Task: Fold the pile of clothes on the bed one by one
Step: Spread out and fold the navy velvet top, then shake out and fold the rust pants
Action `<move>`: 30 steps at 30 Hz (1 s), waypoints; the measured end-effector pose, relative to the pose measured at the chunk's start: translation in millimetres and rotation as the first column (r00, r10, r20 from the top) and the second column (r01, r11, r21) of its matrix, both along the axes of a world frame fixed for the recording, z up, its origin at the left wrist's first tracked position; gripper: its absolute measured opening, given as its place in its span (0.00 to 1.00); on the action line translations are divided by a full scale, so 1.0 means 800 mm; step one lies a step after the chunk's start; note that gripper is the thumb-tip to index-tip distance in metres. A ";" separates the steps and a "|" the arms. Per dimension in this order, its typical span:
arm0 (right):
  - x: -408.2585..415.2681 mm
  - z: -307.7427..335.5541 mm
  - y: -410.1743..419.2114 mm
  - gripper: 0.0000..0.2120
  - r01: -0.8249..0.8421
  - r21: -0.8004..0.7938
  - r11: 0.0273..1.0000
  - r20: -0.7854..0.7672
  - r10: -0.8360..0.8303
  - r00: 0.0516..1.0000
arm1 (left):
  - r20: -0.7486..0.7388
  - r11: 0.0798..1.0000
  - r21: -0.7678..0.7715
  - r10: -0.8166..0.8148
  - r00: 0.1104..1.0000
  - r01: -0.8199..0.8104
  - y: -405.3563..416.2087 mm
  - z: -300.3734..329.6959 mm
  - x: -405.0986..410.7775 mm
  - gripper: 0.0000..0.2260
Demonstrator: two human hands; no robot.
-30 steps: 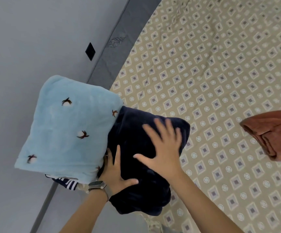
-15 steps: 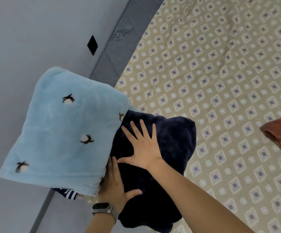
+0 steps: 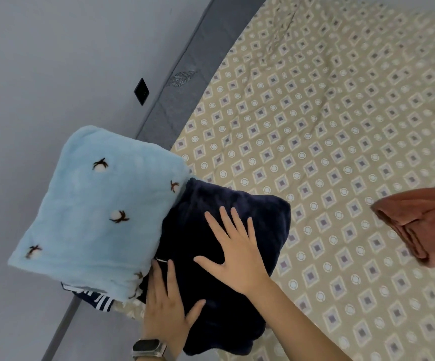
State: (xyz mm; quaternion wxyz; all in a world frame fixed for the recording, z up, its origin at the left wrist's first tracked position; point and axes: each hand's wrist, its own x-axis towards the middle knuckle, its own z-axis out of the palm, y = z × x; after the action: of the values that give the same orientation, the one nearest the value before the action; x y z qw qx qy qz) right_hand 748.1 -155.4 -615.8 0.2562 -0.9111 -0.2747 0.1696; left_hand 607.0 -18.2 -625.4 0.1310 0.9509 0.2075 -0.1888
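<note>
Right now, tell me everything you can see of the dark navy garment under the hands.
The navy garment looks like thick plush fleece, folded into a rough rectangle. It lies on the patterned bedsheet near the bed's edge. The left hand and right hand press flat on top, fingers straight. Its left edge tucks under the light blue folded fleece. No label or fastening shows.
</note>
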 end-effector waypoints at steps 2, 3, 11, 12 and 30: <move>-0.013 0.002 -0.030 0.38 0.079 0.020 0.997 -0.046 -0.078 0.996 | 0.019 1.000 0.008 0.014 1.000 -0.014 -0.008 0.008 -0.006 0.42; -0.019 0.002 -0.047 0.37 0.123 0.034 0.992 -0.077 -0.120 0.990 | 0.030 1.000 0.011 0.019 0.999 -0.020 -0.013 0.014 -0.008 0.40; -0.051 0.001 -0.191 0.35 0.467 0.008 0.884 -0.239 -0.452 0.859 | 0.093 0.981 -0.038 -0.188 0.978 0.192 -0.107 0.051 0.022 0.28; -0.052 0.000 -0.209 0.35 0.486 -0.013 0.874 -0.244 -0.474 0.846 | 0.098 0.972 -0.040 -0.227 0.969 0.232 -0.126 0.054 0.032 0.27; -0.004 -0.012 -0.733 0.34 0.596 -0.188 0.781 -0.128 -0.621 0.773 | -0.083 0.895 -0.270 -0.390 0.917 0.356 -0.572 0.020 0.167 0.29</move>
State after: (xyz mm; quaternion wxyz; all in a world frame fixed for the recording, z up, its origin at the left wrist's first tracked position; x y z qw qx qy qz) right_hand 744.6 -741.7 -625.3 0.2581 -0.9467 0.0723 0.1785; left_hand 740.8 -475.6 -609.7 0.1965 0.9339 0.0040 -0.2987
